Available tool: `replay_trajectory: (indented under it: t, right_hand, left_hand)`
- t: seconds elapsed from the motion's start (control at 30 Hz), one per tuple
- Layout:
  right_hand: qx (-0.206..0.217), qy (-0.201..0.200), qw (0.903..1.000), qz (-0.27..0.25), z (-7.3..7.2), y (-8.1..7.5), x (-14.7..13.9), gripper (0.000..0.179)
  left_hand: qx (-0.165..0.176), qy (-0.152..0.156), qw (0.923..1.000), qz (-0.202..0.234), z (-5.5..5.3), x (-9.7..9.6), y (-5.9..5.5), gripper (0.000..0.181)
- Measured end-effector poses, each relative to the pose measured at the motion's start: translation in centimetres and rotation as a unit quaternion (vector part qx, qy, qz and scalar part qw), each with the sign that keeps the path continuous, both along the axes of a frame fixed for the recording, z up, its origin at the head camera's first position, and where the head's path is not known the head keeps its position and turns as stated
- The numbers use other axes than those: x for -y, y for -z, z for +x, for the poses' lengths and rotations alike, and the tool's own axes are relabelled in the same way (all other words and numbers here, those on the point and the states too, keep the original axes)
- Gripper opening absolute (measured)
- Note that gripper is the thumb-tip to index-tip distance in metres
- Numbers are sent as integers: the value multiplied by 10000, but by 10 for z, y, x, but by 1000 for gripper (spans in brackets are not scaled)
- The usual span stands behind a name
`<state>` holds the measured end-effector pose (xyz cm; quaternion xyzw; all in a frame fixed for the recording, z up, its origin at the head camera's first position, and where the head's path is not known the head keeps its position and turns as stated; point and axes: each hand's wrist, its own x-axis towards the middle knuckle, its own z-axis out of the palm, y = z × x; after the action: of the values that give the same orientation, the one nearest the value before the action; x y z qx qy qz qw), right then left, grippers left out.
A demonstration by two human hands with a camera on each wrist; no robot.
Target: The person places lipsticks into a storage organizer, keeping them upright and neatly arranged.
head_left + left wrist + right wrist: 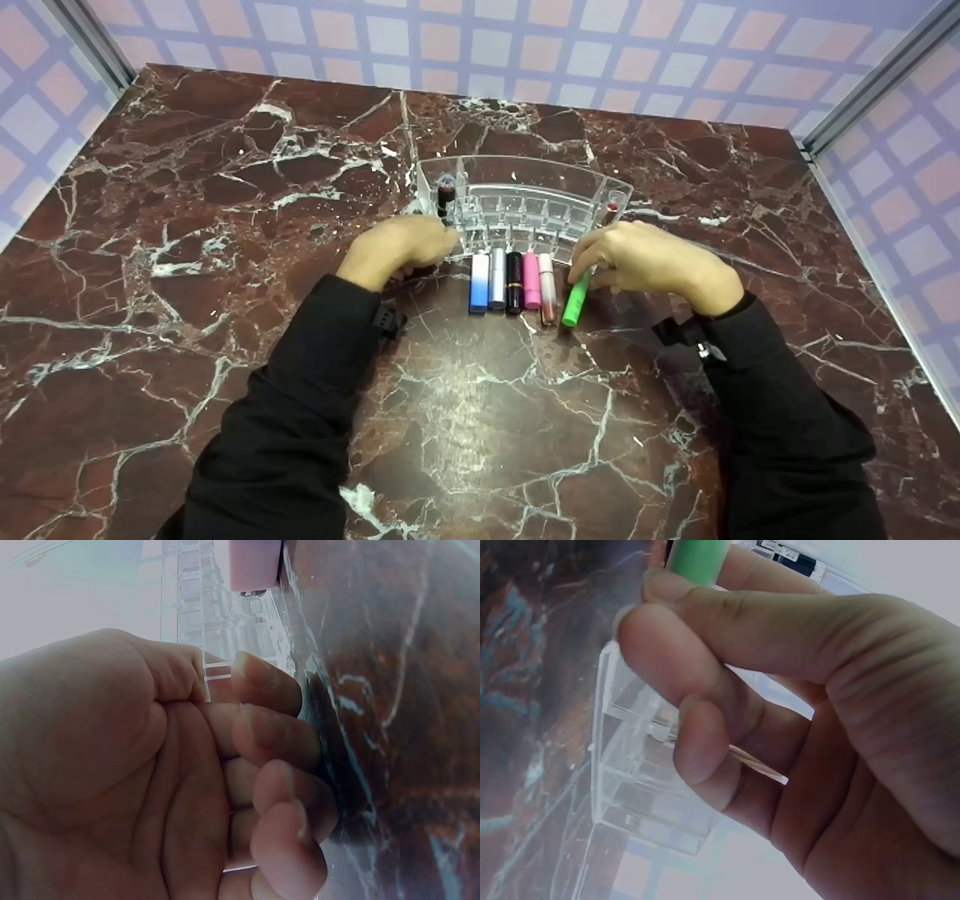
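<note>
My right hand (637, 255) pinches the upper end of a green lipstick tube (575, 301) between thumb and fingers. The tube leans at the right end of a row on the table, and its end also shows in the right wrist view. A clear curved organizer (525, 166) stands just behind the row. At its left front corner is my left hand (401, 244), fingers curled at the organizer's end wall (217, 671). Left of the green tube lie a pink-brown lip gloss (547, 289), a pink tube (531, 281), a black one (514, 281), a silver one (497, 277) and a blue-white one (478, 283).
Inside the organizer, a dark lipstick (445, 193) stands at the left end and another with a red tip (610, 210) at the right end. Small clear compartments fill its middle. Checkered panels (487, 45) border the dark red marbled table (480, 420).
</note>
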<state>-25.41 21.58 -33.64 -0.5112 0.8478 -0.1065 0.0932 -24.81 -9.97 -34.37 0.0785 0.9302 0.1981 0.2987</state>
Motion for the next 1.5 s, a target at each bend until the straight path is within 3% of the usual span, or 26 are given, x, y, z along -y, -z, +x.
replay_trajectory:
  t: [0.33, 0.53, 0.63, 0.83, 1.13, 1.5]
  right_hand:
    - [-125, -134, 9984, -534, 0, -20, 17, 28]
    - [-508, 6, 9947, -892, 0, -27, 23, 22]
    - [-634, 147, 9936, -927, 1, -27, 23, 19]
    - [-895, 406, 9900, -1012, 2, -22, 23, 19]
    - [-1091, 602, 9877, -944, 0, -18, 26, 16]
    - [-1072, 902, 9856, -945, -1, -16, 26, 21]
  left_hand:
    - [-93, 148, 9998, -76, 0, 0, 0, 36]
    - [-161, 48, 9993, -330, 1, -1, -2, 38]
    - [-128, -77, 9993, -342, 2, -2, -4, 42]
    - [-317, -19, 9982, -514, 5, -3, -10, 52]
    - [-459, 41, 9967, -672, 8, -6, -17, 50]
    - [-1133, 220, 9920, -517, 13, -12, -26, 60]
